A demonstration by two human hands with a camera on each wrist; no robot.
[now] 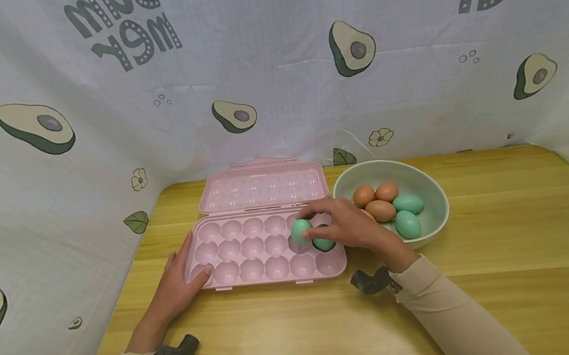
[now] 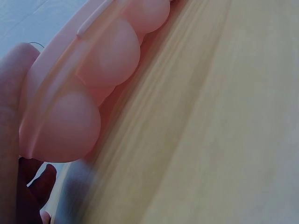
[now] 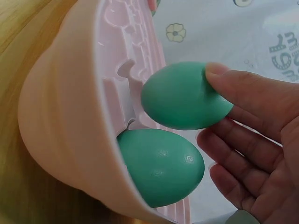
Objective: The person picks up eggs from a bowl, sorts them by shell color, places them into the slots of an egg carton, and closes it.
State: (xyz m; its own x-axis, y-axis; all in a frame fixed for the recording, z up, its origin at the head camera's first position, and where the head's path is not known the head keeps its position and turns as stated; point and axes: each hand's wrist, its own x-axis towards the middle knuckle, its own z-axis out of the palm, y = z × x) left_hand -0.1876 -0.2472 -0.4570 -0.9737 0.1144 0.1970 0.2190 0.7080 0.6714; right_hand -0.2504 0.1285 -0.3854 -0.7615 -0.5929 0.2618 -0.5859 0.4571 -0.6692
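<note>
R hand point(image 1: 345, 225) pinches green egg point(image 1: 300, 231), long axis approx. upright, just above mid-row cup point(image 1: 299, 249), left of seated egg point(image 1: 324, 240); L hand point(image 1: 174, 289), fingers extended, touches carton's point(image 1: 252, 247) left end

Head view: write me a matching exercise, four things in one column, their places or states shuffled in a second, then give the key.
Column one
1. Left hand
2. Right hand
3. Brown eggs
4. Pink lid

Column two
A. Inside the bowl
B. Open, on the far side of the tray
C. At the tray's left end
D. Pinching a green egg

Pairs: 1-C, 2-D, 3-A, 4-B
</note>
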